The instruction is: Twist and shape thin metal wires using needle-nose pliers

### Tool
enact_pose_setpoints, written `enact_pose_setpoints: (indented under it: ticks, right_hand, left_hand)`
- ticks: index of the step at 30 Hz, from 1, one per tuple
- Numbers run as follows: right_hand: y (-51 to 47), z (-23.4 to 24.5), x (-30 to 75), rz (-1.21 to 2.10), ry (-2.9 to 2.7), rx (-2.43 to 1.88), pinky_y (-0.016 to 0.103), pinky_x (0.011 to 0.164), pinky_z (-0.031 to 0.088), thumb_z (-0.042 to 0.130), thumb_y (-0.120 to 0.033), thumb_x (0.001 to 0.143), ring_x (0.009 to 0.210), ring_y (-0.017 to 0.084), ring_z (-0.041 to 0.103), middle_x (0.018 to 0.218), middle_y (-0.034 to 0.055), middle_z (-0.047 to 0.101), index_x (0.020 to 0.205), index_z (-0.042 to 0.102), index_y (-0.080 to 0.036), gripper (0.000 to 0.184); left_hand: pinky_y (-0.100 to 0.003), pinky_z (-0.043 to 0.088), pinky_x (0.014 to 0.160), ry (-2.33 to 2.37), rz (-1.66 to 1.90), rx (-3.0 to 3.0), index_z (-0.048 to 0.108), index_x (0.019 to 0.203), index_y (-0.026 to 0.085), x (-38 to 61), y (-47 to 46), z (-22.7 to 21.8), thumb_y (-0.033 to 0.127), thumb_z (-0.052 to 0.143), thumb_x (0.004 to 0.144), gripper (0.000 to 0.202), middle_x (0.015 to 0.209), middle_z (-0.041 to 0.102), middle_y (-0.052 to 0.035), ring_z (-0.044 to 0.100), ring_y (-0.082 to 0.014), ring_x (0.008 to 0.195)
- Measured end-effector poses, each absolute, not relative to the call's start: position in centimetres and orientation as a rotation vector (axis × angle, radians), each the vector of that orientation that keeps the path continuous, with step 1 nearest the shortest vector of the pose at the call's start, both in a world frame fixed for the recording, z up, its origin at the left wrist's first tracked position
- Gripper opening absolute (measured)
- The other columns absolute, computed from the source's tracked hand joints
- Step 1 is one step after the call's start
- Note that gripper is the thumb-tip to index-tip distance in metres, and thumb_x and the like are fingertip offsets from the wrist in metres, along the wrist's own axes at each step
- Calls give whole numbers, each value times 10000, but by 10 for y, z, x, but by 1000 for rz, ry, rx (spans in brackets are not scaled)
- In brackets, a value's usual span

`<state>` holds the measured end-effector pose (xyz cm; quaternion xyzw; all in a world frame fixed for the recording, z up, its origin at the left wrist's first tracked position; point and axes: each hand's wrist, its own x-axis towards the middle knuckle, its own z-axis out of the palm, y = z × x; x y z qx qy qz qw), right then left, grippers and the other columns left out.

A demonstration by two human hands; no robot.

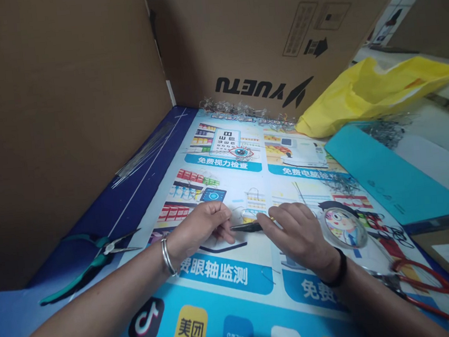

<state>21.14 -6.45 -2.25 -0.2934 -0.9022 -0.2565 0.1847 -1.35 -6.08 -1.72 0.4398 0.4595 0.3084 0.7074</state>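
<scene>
My left hand point(208, 224) is closed in a pinch, its fingertips around a piece of thin wire point(239, 208) that is hard to make out. Wrapped in my right hand point(296, 233) is a dark, pointed tool like slim pliers point(250, 227); its tip points left and meets the left fingertips. Both hands are just above a printed poster point(236, 294). To the right of my right hand lies a round clear dish point(343, 226). Green-handled pliers point(107, 247) lie with jaws apart to the left.
Cardboard walls point(227, 35) stand behind and to the left. Tangled wire pieces point(238, 106) line the poster's back edge. Straight thin rods point(143, 152) lie left. On the right are a yellow bag point(376, 93), a turquoise box point(392, 173) and red-handled scissors point(421, 276).
</scene>
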Motion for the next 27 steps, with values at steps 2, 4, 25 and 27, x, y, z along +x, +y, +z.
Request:
enact_pose_setpoints:
  ticks: [2,4,25,27]
  right_hand:
    - [-65,-22,212,-725,-2536,-820,337,707,323,546,-163,848,782,181,488,840,48,618,968,597,-202,136]
    - [-65,-23,212,-717,-2530,-817,337,711,327,546,-158,847,783,181,489,834,47,617,969,596,-200,139]
    - [-63,-23,210,-642,-2562,-793,341,657,343,486,-162,876,740,188,481,799,60,611,934,599,-165,127]
    - [-62,-22,209,-616,-2585,-803,338,642,337,472,-164,880,718,187,472,772,57,605,921,603,-162,137]
  left_hand:
    - [-190,421,528,1020,686,964,501,681,139,-14,-60,-18,366,536,830,274,555,591,15,609,-90,496]
    - [-186,411,516,1019,688,958,502,681,140,-14,-60,-18,374,534,831,280,550,574,24,607,-88,494]
    - [-201,417,518,1034,686,990,499,672,138,-13,-60,-17,328,542,826,249,561,558,33,596,-91,487]
    - [-198,408,513,1049,685,1005,495,672,140,-13,-61,-16,317,536,830,240,573,559,35,593,-87,488]
